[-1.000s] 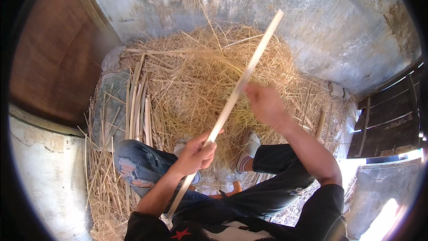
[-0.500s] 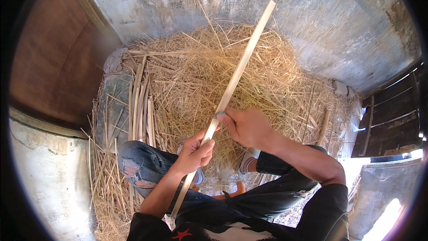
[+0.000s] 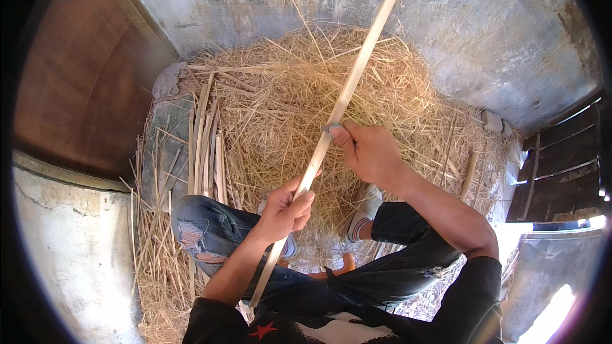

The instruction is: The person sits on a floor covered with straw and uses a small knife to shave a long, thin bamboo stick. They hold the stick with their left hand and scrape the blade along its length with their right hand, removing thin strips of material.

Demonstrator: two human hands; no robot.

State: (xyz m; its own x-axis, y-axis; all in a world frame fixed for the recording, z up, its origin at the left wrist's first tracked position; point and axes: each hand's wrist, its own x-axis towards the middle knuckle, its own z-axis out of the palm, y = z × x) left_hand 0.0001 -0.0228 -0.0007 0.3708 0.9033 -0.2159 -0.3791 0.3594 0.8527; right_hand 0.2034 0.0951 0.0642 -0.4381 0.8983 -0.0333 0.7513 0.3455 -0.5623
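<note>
A long, pale flat strip of split bamboo or wood (image 3: 359, 69) slants from my lap up toward the far wall. My left hand (image 3: 285, 211) is wrapped round its lower part, thumb lying along the top. Farther up, my right hand (image 3: 375, 154) is closed on a small grey blade-like piece (image 3: 332, 127) that meets the strip across its width. Most of that piece is hidden in my fist, so its handle cannot be made out.
Loose straw-like shavings (image 3: 274, 108) heap up ahead of me, against a grey wall (image 3: 440, 25). Several cut strips (image 3: 203, 146) lie at the left beside a stone slab (image 3: 165, 146). A brown panel (image 3: 76, 76) stands far left, and dark boards (image 3: 561, 153) at the right.
My right hand has slid up the strip, away from me, with the grey piece. My left hand still grips the lower part; the view has shifted slightly.
</note>
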